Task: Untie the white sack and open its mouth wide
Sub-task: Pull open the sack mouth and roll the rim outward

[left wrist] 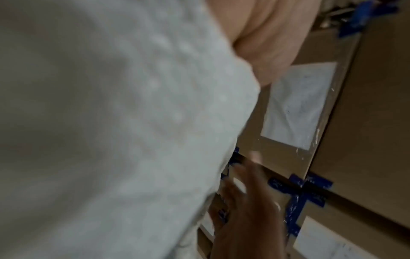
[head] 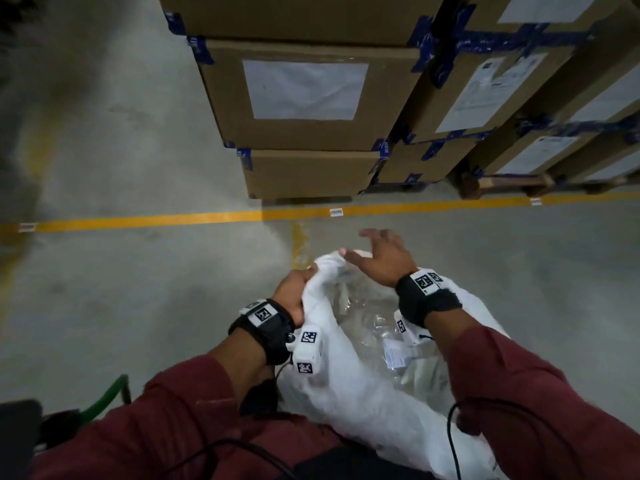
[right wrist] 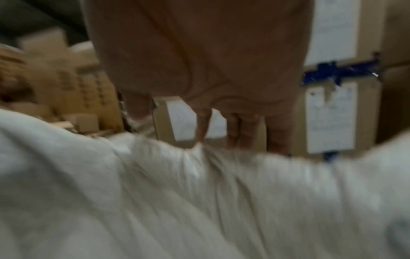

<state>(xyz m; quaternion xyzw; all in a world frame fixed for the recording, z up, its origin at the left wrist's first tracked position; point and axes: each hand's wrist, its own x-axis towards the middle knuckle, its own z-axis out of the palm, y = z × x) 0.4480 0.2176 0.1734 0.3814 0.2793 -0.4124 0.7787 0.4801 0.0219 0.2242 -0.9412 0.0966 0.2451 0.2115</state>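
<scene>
The white sack (head: 349,386) lies on the floor in front of me, its mouth parted to show clear plastic packets (head: 377,327) inside. My left hand (head: 294,292) grips the left edge of the mouth, fingers curled round the fabric. My right hand (head: 377,252) hovers over the far edge of the mouth with fingers spread, holding nothing. In the left wrist view the sack cloth (left wrist: 115,133) fills the left side, with the right hand (left wrist: 246,210) blurred beyond it. In the right wrist view my right fingers (right wrist: 235,129) reach down to the crumpled rim (right wrist: 199,175).
Stacked cardboard boxes (head: 301,105) with white labels and blue tape stand behind a yellow floor line (head: 156,220). More boxes on a wooden pallet (head: 512,183) sit at the right. A green hose (head: 107,396) and dark objects lie at the lower left. Grey concrete floor lies to the left.
</scene>
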